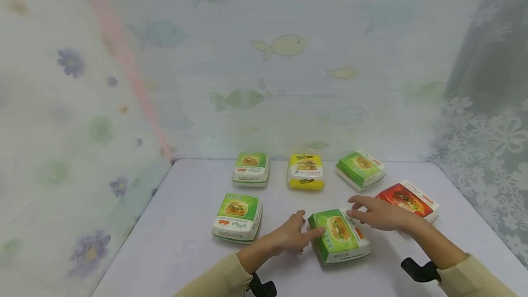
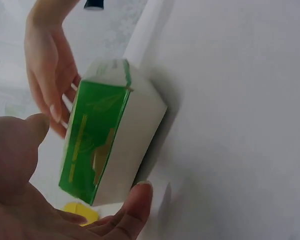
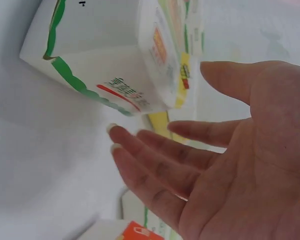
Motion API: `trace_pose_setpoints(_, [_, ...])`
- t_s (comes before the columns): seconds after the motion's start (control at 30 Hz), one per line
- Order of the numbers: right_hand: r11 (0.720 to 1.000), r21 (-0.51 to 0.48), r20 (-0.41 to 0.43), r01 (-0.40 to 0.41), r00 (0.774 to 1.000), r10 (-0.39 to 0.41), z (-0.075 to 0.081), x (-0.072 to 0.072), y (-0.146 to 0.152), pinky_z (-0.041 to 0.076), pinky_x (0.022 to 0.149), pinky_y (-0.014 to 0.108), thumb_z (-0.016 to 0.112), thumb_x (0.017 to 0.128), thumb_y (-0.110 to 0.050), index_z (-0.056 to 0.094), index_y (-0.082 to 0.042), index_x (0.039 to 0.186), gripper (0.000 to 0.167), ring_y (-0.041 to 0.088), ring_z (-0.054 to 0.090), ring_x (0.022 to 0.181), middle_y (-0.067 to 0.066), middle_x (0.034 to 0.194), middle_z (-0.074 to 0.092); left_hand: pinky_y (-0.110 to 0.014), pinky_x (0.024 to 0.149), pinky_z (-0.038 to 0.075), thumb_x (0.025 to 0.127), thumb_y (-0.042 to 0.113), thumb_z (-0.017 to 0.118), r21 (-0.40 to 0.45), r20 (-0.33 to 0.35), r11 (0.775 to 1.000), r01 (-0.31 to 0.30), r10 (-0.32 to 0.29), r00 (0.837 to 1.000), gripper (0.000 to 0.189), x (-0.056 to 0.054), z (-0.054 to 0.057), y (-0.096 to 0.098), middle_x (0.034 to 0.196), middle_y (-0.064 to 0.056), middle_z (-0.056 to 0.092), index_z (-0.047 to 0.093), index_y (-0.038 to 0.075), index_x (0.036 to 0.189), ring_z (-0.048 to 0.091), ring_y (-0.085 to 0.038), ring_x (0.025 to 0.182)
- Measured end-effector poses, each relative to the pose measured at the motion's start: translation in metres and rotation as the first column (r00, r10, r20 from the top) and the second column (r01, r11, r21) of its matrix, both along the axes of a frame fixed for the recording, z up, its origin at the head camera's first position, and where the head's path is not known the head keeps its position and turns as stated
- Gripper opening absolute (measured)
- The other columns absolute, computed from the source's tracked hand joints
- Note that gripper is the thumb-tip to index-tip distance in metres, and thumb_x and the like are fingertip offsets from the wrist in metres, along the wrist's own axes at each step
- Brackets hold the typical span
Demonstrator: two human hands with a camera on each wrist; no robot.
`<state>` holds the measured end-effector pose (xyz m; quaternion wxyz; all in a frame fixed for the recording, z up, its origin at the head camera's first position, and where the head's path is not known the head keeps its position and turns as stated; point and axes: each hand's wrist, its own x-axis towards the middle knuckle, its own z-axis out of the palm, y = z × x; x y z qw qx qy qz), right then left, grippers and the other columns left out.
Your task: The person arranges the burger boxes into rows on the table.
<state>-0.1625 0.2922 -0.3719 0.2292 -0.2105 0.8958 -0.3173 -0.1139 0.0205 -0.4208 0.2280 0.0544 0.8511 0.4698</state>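
Observation:
A green and white burger box point(image 1: 340, 237) with a burger picture is at the front of the table, turned slightly, between the two hands. My left hand point(image 1: 294, 234) is at its left side, fingers spread, the thumb overlapping the box's edge in the head view. In the left wrist view, fingertips point(image 2: 142, 192) are right by the lower corner of the box point(image 2: 102, 140). My right hand point(image 1: 379, 213) hovers by its upper right corner, fingers loosely extended. The right wrist view shows the right palm point(image 3: 210, 165) facing the box's white side point(image 3: 100, 75), with a gap between.
A red burger box point(image 1: 408, 200) lies just behind the right hand, partly hidden by it. Left of the left hand is another green box point(image 1: 238, 217). Along the back stand a green box point(image 1: 251, 168), a yellow box point(image 1: 306, 171) and a tilted green box point(image 1: 360, 168). Patterned curtains surround the white table point(image 1: 173, 251).

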Motion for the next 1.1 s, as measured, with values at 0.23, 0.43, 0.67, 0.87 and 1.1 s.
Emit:
trace_pose_setpoints(0.23, [1.000, -0.013, -0.016, -0.008, 1.000, 0.008, -0.015, -0.003, -0.003, 0.054, 0.091, 0.057, 0.063, 0.102, -0.032, 0.057, -0.002, 0.139, 0.048, 0.035, 0.060, 0.117, 0.017, 0.131, 0.063, -0.047, 0.097, 0.052, 0.095, 0.046, 0.072, 0.040, 0.002, 0.999, 0.027, -0.027, 1.000, 0.091, 0.007, -0.010, 0.009, 0.143, -0.022, 0.047, 0.025, -0.001, 0.157, 0.051, -0.029, 0.123])
trace_pose_setpoints(0.43, [0.999, -0.041, 0.043, 0.029, 0.999, -0.027, -0.018, 0.000, -0.002, 0.057, 0.083, 0.047, 0.062, 0.103, -0.031, 0.060, -0.003, 0.135, 0.043, 0.025, 0.062, 0.105, 0.014, 0.128, 0.063, -0.036, 0.071, 0.056, 0.097, 0.041, 0.071, 0.081, 0.005, 0.995, 0.054, -0.055, 0.998, 0.082, 0.005, -0.010, 0.005, 0.133, -0.015, 0.053, 0.030, 0.003, 0.156, 0.060, -0.025, 0.103])
trace_pose_setpoints(0.67, [0.999, -0.036, 0.007, 0.013, 1.000, -0.013, -0.020, 0.003, 0.002, 0.054, 0.074, 0.039, 0.062, 0.103, -0.030, 0.067, -0.004, 0.116, 0.029, 0.021, 0.064, 0.089, 0.004, 0.103, 0.067, -0.032, 0.063, 0.053, 0.104, 0.039, 0.059, 0.089, -0.008, 0.995, 0.049, -0.049, 0.999, 0.055, -0.004, -0.005, -0.009, 0.130, -0.009, 0.060, 0.047, 0.008, 0.148, 0.063, -0.017, 0.087])
trace_pose_setpoints(0.87, [0.999, -0.039, 0.028, -0.004, 1.000, 0.005, -0.017, 0.004, 0.004, 0.053, 0.073, 0.039, 0.062, 0.103, -0.031, 0.066, -0.005, 0.113, 0.028, 0.023, 0.064, 0.089, 0.005, 0.100, 0.065, -0.033, 0.064, 0.053, 0.106, 0.042, 0.053, 0.070, -0.026, 0.996, 0.061, -0.059, 0.998, 0.052, -0.007, -0.004, -0.013, 0.131, -0.011, 0.061, 0.052, 0.009, 0.146, 0.061, -0.016, 0.087])
trace_pose_setpoints(1.1, [0.999, -0.010, 0.016, -0.043, 0.999, 0.043, -0.008, 0.001, 0.004, 0.056, 0.081, 0.047, 0.059, 0.105, -0.034, 0.061, -0.009, 0.118, 0.029, 0.027, 0.063, 0.102, 0.008, 0.112, 0.066, -0.042, 0.085, 0.055, 0.106, 0.049, 0.050, 0.041, -0.051, 0.996, 0.075, -0.073, 0.996, 0.065, -0.001, 0.002, -0.016, 0.139, -0.012, 0.056, 0.042, 0.005, 0.152, 0.062, -0.025, 0.111])
